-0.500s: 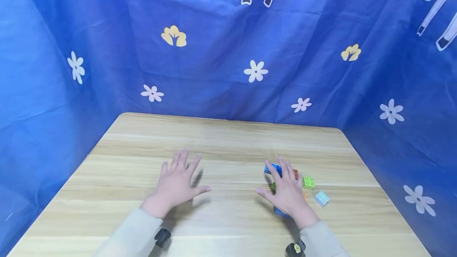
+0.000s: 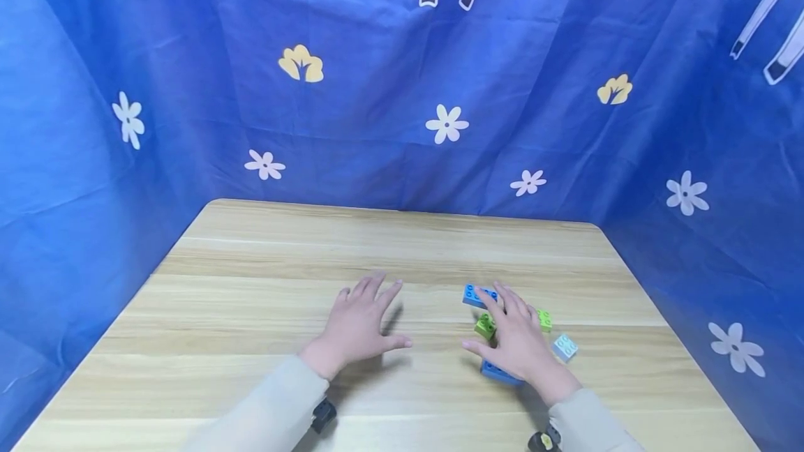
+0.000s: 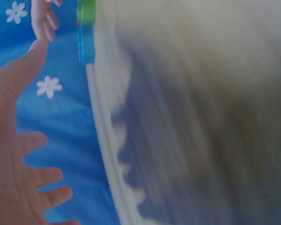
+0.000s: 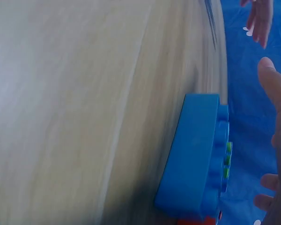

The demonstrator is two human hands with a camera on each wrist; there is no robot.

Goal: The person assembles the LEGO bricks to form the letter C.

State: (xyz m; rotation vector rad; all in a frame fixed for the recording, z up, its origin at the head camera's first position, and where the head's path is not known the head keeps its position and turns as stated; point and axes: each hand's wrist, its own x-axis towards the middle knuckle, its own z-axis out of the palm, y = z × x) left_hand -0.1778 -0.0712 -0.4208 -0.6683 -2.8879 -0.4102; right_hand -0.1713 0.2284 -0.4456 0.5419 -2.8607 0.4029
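Note:
My right hand (image 2: 518,340) hovers above a small group of toy building bricks, fingers spread and holding nothing. Around and under it lie a blue brick (image 2: 475,296) at the back, a green brick (image 2: 484,327), a second blue brick (image 2: 499,372) nearer me, a lime brick (image 2: 544,319) and a light blue brick (image 2: 564,347). In the right wrist view the near blue brick (image 4: 189,157) stands large beside the hand, with a bit of red (image 4: 196,221) behind it. My left hand (image 2: 354,323) floats over bare wood, fingers spread, left of the bricks.
The wooden tabletop (image 2: 270,243) has a blue cloth (image 2: 377,89) with flowers hanging behind it and along both sides. A dark wrist device (image 2: 323,415) sits at the left cuff, and another (image 2: 543,440) at the right.
My left hand has moved right, closer to the bricks. My right hand has shifted slightly right and toward me, uncovering more of the green brick and the blue bricks.

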